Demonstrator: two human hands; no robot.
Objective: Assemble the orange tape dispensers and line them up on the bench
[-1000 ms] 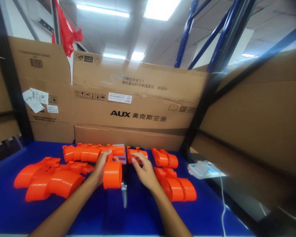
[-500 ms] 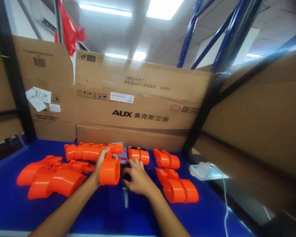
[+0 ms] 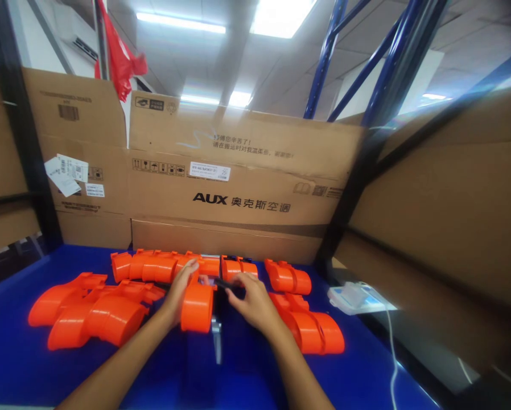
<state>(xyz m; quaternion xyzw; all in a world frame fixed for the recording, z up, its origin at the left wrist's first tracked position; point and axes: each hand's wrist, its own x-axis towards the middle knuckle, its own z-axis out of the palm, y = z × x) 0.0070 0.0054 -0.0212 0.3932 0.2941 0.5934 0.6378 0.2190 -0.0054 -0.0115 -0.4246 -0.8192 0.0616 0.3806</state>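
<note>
My left hand (image 3: 179,295) is closed around an orange ring-shaped plastic part (image 3: 197,308), held above the blue work surface. Close beside it, my right hand (image 3: 254,302) pinches a small black piece (image 3: 225,283) against the upper side of the orange part. Fingers hide much of that piece, so whether it is joined to the part I cannot tell. A narrow silvery metal piece (image 3: 217,337) shows just below the hands; most of it is hidden. Behind them, a row of similar orange parts (image 3: 157,266) lies along the back, and two more with black pieces (image 3: 239,267) stand nearby.
More orange parts lie at the left (image 3: 95,316) and right (image 3: 313,330) of the blue surface (image 3: 247,381). A white box (image 3: 358,298) with a trailing white cable (image 3: 392,353) sits at the right edge. Printed cardboard (image 3: 247,210) walls the back, between dark posts.
The orange part in my left hand has moved slightly right and down. My right hand has shifted right, drawing back a little, and the black piece between its fingers shows more plainly.
</note>
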